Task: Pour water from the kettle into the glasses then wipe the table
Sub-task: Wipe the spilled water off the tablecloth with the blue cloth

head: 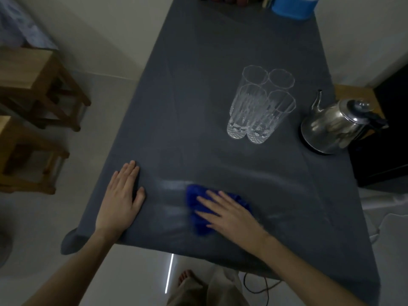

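My right hand [229,215] presses flat on a blue cloth [194,199] near the front edge of the dark grey table [198,51]; the cloth looks blurred. My left hand [120,199] lies flat, palm down, on the table's front left part, holding nothing. Several tall cut-glass tumblers [260,104] stand grouped in the middle right. A shiny steel kettle [333,127] with a black handle stands at the right edge, spout pointing away from me. Pale streaks mark the cloth-covered surface around the blue cloth.
A blue container [293,6] and some dark items stand at the table's far end. Wooden stools [33,89] are on the floor to the left. A black cabinet [384,146] is right of the kettle. A cable [258,286] and my foot show below the table edge.
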A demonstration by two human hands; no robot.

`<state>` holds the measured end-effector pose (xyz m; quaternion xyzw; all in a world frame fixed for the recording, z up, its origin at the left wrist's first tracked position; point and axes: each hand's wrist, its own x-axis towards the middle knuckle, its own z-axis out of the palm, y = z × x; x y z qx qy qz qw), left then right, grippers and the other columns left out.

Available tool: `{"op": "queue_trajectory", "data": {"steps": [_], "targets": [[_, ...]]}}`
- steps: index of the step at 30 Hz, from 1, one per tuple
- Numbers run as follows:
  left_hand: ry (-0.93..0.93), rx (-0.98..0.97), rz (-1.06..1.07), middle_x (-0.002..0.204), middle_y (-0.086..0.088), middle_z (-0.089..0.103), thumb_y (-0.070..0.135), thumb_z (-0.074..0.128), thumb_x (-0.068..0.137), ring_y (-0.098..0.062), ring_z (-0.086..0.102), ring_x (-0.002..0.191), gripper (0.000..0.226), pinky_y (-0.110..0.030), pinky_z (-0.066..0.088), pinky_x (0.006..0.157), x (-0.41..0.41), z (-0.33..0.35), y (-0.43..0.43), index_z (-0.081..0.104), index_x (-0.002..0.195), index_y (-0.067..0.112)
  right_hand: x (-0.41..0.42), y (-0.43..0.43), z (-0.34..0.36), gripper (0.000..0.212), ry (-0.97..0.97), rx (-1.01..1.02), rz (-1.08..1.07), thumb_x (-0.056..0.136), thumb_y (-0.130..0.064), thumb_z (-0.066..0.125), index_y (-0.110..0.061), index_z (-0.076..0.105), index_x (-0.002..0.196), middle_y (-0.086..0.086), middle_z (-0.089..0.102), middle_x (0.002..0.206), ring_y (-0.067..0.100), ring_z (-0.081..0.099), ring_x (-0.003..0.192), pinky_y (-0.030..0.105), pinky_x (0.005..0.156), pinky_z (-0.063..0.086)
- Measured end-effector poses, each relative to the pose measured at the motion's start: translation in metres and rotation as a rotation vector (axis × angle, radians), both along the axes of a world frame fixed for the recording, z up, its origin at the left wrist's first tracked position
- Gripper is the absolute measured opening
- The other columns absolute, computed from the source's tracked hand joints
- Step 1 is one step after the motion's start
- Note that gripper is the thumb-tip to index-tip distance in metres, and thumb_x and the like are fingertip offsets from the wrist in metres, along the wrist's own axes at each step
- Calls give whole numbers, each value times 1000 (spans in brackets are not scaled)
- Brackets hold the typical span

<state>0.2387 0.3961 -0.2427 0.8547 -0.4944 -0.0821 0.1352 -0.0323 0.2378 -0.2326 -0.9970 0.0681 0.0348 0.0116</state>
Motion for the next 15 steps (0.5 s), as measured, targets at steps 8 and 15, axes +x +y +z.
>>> {"op": "queue_trajectory", "data": {"steps": [8,15], "targets": [[-1,-11,-7,158,-5,22,46,28,96,-15,15,146,63,-31,4,121,1,-3,-1,28,149,11,-132,-91,9,55,44,89,-775,100,-48,22,-22,45,142,12,39,152,36,35,139,50,113,25],[-8,-6,-6,158,-6,24,46,28,95,-16,16,146,64,-29,1,121,2,-3,-1,29,148,10,-69,-65,-3,52,-167,129,-1048,100,-33,28,-7,54,137,18,40,150,41,32,139,55,115,25]]}}
